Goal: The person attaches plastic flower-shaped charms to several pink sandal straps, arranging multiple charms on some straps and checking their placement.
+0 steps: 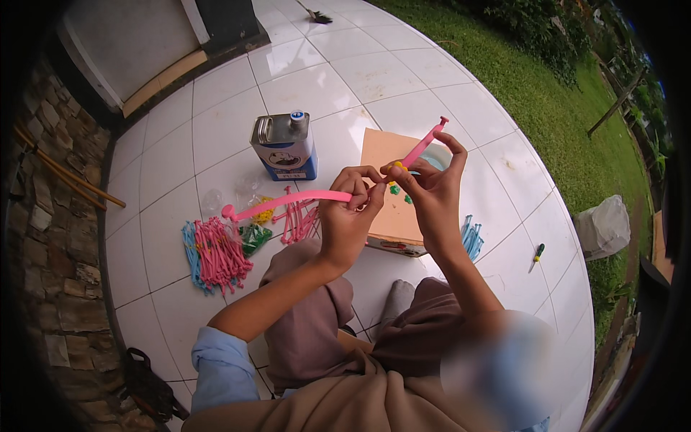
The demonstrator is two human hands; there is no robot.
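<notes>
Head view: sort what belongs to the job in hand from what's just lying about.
Likely in the job: pink plastic in left hand and right hand; yellow piece; pink bundle; blue strips; green pieces on cardboard; possibly metal can.

Seemingly lying about: screwdriver-like tool; broom-like brush; white sack; black bag.

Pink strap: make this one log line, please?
left hand: holds pink strap | right hand: holds pink strap near yellow piece | below: cardboard

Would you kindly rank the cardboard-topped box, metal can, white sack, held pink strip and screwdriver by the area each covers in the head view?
1. Cardboard-topped box
2. Metal can and white sack: too alike to rank
3. Pink strip: long but thin
4. Screwdriver
</notes>
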